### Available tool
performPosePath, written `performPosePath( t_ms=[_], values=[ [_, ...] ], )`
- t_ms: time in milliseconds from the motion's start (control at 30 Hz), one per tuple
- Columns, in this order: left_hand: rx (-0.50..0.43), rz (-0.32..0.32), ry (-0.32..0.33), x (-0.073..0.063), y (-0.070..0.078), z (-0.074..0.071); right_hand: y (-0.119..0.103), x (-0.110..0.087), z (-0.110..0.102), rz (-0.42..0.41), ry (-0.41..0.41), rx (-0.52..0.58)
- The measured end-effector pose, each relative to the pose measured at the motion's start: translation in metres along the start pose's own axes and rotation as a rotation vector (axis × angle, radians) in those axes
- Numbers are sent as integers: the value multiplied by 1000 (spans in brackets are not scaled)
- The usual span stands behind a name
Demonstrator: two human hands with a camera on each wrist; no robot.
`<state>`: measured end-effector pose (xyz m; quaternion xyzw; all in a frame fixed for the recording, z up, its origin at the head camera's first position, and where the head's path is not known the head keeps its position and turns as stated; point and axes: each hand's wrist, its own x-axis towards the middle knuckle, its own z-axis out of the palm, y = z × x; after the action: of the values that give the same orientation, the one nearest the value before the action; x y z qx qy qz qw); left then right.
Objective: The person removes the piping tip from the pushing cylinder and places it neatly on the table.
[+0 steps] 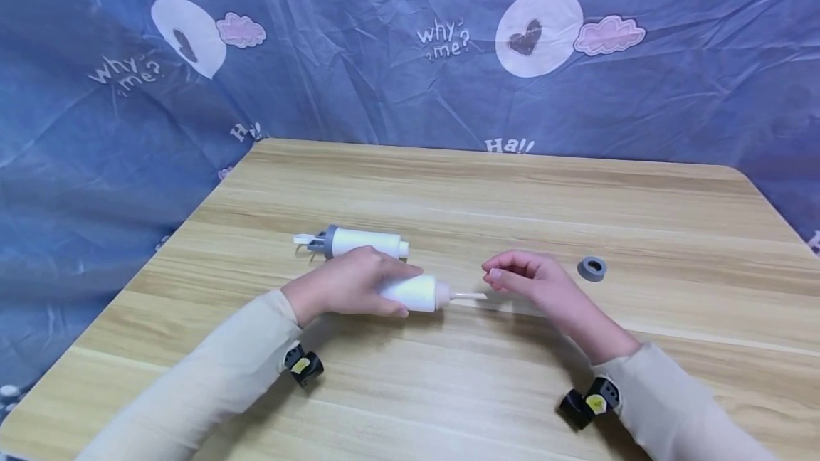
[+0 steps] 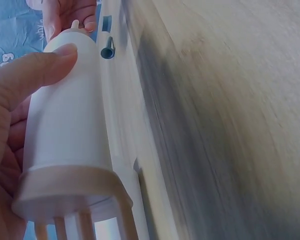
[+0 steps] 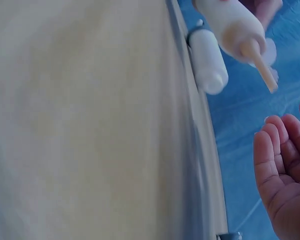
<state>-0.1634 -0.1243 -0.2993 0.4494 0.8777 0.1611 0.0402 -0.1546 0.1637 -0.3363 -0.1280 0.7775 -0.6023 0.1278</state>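
Bottle [image 1: 413, 294] gripped by left hand [image 1: 359, 283], long axis laid sideways between hands; thin nozzle [image 1: 466, 296] pointed toward right hand [image 1: 534, 280], loosely bent, nothing held, poised just beyond bottle's tip.

Ring [image 1: 584, 273] right of bottles [image 1: 413, 294]
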Motion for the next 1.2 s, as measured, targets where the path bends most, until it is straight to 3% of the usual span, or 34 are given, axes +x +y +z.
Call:
performPosePath(
  t_ms=[400,667,1200],
  values=[
    [28,10,-51,15,10,-4,-4,-6,18,-5,7,-32],
    [51,22,-60,22,15,-5,-6,-8,24,36,-66,92],
    [45,20,-67,25,19,-4,-5,-8,28,51,-90,87]
  ],
)
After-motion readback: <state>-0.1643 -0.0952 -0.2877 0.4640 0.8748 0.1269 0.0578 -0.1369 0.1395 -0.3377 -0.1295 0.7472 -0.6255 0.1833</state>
